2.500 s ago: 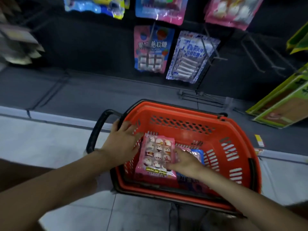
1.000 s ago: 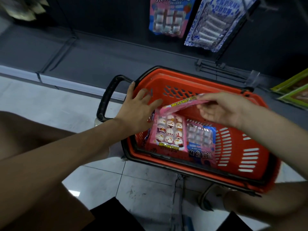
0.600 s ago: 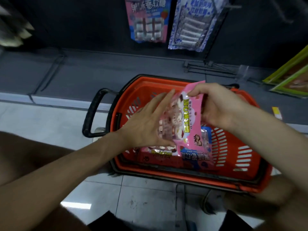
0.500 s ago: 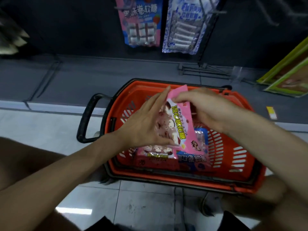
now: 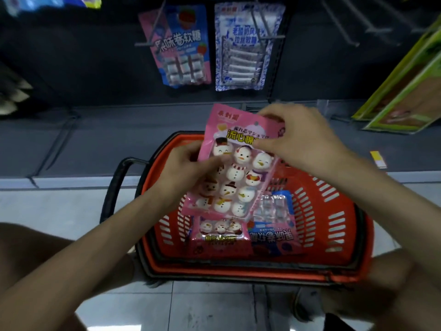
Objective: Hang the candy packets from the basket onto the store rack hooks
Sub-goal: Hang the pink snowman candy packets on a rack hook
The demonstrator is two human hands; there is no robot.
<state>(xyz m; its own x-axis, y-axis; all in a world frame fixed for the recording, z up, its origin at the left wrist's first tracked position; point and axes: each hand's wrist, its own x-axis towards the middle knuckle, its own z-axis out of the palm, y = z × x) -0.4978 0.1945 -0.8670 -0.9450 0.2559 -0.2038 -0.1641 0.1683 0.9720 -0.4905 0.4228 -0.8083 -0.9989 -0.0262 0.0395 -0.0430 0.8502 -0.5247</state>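
Observation:
A pink candy packet (image 5: 236, 168) printed with snowman marshmallows is held upright above the orange basket (image 5: 317, 206). My left hand (image 5: 188, 168) grips its left edge, thumb across the front. My right hand (image 5: 300, 137) pinches its upper right corner. In the basket lie another pink snowman packet (image 5: 222, 235) and a pink-and-blue packet (image 5: 274, 225). On the dark rack, a pink-and-blue packet (image 5: 183, 46) and a white-and-blue packet (image 5: 245, 46) hang on hooks. Bare hooks (image 5: 346, 25) stick out further right.
The basket stands on a grey tiled floor (image 5: 59, 211), with its black handle (image 5: 114, 187) to the left. Green and yellow boxes (image 5: 403, 91) lean at the right of the rack. More packets hang at the top left (image 5: 47, 1).
My right hand lifted a pink snowman packet out of the basket and turned it upright. My left hand left the basket rim and took hold of the packet's left edge.

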